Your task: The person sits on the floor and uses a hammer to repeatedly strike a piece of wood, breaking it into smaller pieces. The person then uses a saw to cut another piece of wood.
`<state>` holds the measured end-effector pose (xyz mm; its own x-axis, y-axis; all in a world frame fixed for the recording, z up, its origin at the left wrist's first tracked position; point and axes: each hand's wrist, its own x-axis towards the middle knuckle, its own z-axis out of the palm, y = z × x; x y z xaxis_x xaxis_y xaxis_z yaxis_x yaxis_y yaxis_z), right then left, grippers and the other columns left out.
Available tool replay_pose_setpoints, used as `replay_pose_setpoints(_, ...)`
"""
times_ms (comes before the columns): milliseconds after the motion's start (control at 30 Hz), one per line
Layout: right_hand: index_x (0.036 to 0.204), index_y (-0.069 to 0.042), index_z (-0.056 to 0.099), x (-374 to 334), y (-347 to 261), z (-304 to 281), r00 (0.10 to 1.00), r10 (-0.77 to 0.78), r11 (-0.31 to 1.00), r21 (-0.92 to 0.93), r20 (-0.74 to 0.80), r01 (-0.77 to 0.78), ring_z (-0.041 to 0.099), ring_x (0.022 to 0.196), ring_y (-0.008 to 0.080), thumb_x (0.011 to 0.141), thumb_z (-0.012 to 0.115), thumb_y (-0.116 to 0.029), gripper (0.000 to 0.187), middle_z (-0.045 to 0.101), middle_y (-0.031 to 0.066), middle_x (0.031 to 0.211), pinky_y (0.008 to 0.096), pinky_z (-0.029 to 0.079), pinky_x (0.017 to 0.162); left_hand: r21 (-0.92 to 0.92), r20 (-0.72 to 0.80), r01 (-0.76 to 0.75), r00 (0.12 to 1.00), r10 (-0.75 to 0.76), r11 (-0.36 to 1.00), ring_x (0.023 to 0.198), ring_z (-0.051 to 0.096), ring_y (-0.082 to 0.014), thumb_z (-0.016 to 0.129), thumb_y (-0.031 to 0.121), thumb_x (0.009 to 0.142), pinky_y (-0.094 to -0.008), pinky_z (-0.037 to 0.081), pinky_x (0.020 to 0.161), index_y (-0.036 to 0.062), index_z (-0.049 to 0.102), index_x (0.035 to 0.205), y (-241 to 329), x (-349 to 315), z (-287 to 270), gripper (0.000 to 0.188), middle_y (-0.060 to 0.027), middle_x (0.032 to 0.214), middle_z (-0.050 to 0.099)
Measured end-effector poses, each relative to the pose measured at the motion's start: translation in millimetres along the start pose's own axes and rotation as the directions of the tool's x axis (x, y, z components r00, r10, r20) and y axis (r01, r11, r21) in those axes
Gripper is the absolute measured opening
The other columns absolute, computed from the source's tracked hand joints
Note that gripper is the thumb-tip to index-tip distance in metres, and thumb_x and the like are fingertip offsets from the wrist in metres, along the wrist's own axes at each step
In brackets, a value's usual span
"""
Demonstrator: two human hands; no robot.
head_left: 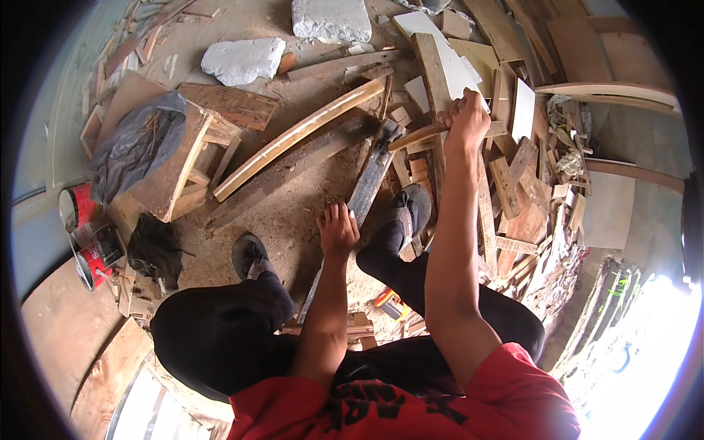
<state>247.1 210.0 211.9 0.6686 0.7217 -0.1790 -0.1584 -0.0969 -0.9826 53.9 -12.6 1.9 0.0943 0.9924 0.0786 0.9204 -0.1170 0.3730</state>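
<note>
In the head view, we see the right hand [467,121] closed around the wooden handle of a hammer [418,137], whose head, hard to make out, is at the far end of a dark plank [370,176] between the feet. Our left hand [339,229] rests fingers-bent at the plank's edge; we cannot tell whether it grips. Its forearm hides part of the plank.
</note>
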Motion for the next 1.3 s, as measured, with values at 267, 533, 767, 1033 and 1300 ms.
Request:
replay_pose_setpoints(267,0.056,-0.006,0.043,-98.2,29.9,-12.6,0.953,-0.294,0.941,-0.157,0.066,0.301,0.038,0.045,0.0085,0.101,0.051,-0.023,0.048,0.044,0.0006,0.052,0.0273,0.031,0.043,0.018,-0.049,-0.006,0.999,0.007,1.0,0.102,0.058,-0.0315,0.049,0.026,0.096,-0.0512,0.043,0.094,0.0014,0.057,0.124,-5.0,-8.8,4.0,0.038,-0.0137,0.112,0.059)
replay_pose_setpoints(533,0.056,-0.008,0.041,-199.6,78.9,-51.4,0.841,-0.518,0.852,0.006,0.154,0.524,0.034,0.047,0.0072,0.105,0.048,-0.022,0.051,0.042,-0.0013,0.051,0.0259,0.022,0.045,-0.267,-0.125,0.067,0.987,-0.103,0.961,0.111,0.055,-0.0333,0.046,0.022,0.099,-0.0531,0.039,0.097,0.0023,0.053,0.131,-10.0,-6.0,9.8,0.038,-0.0175,0.119,0.057)
replay_pose_setpoints(767,0.053,-0.011,0.034,-235.4,-31.7,-84.8,0.79,-0.459,0.867,0.402,0.407,0.296,0.027,0.04,0.0112,0.104,0.042,-0.023,0.054,0.031,0.0001,0.045,0.0297,0.026,0.046,-0.888,0.309,0.415,0.859,-0.408,0.2,0.107,0.06,-0.0269,0.045,0.041,0.103,-0.0465,0.043,0.094,0.0058,0.06,0.128,-50.5,15.9,-17.8,0.046,-0.0124,0.119,0.065)
replay_pose_setpoints(1033,0.051,-0.015,0.031,-300.8,-91.8,-104.6,0.604,-0.581,0.765,0.619,0.546,0.176,0.027,0.041,0.0138,0.096,0.037,-0.024,0.046,0.031,-0.0001,0.042,0.0344,0.034,0.059,-0.896,0.402,0.403,0.914,0.045,-0.187,0.114,0.057,-0.0163,0.036,0.056,0.102,-0.0396,0.04,0.097,0.0098,0.06,0.131,-41.4,42.8,-192.2,0.06,-0.004,0.12,0.068)
replay_pose_setpoints(1300,0.05,-0.016,0.031,-339.5,-132.5,-132.6,0.448,-0.687,0.678,0.727,0.572,0.111,0.022,0.038,0.013,0.095,0.038,-0.023,0.046,0.031,0.0003,0.04,0.0348,0.033,0.059,-0.878,0.365,0.257,0.905,-0.218,-0.403,0.067,0.052,-0.0038,0.077,0.028,0.088,-0.0183,0.036,0.057,0.0146,0.07,0.089,-4.8,13.9,-285.1,0.016,0.0064,0.081,0.065)
